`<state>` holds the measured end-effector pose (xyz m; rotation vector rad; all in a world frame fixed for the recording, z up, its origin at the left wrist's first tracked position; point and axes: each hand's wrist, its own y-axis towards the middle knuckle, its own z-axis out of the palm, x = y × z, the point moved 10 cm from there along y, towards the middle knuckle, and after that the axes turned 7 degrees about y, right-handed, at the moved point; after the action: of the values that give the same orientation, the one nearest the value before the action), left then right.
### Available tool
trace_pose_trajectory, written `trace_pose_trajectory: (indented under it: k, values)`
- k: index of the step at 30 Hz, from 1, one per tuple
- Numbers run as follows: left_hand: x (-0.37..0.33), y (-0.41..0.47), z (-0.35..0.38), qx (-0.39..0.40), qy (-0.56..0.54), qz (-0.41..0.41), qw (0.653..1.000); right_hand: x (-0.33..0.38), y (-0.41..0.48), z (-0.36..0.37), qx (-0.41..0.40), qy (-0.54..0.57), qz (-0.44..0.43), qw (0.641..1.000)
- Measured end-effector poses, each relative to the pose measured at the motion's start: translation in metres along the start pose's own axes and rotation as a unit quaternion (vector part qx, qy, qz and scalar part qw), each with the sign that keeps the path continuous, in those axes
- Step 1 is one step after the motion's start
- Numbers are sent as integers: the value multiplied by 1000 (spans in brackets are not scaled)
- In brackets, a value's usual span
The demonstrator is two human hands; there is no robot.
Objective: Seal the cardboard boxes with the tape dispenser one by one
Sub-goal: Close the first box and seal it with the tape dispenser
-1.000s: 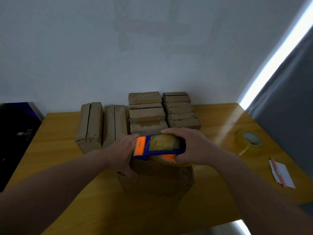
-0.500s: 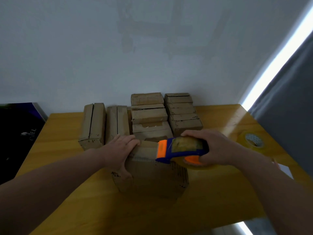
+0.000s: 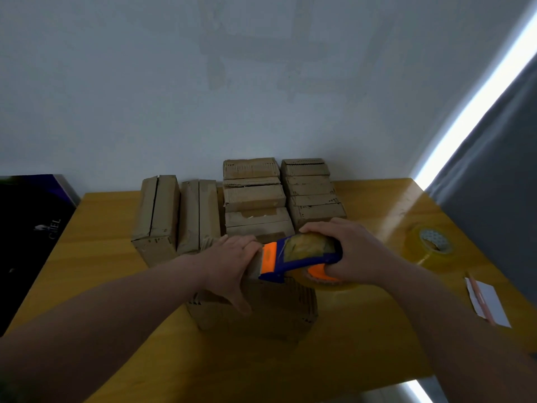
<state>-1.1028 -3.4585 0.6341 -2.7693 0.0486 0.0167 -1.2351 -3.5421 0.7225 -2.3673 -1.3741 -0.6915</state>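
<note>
centrally, cardboard box [image 3: 255, 312] near table [image 3: 363, 338] front edge. left hand [image 3: 229, 266] presses flat on box top; right hand [image 3: 353, 254] grips tape dispenser [image 3: 302, 254] over lid. box likely light, crushable; steady by corners.

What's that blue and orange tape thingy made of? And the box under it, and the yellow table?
The tape dispenser looks like hard, smooth plastic: bright solid colours, moulded shape. The cardboard box under it is matte brown corrugated board; wavy ridges show along its edges. The table seems wood or wood-look laminate, glossy: faint grain, and light reflects off it.
</note>
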Motion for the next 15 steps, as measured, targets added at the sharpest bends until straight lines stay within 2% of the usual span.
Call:
trace_pose_trajectory:
  k: [7, 11, 15]
  values:
    - [18, -14, 8, 20, 7, -12, 1000, 29, 8, 14, 22, -12, -38, 999]
    - [18, -11, 9, 24, 5, -13, 1000, 7, -2, 6, 59, 38, -14, 997]
    - [15, -11, 8, 24, 2, -9, 1000, -23, -16, -3, 64, -4, 19, 998]
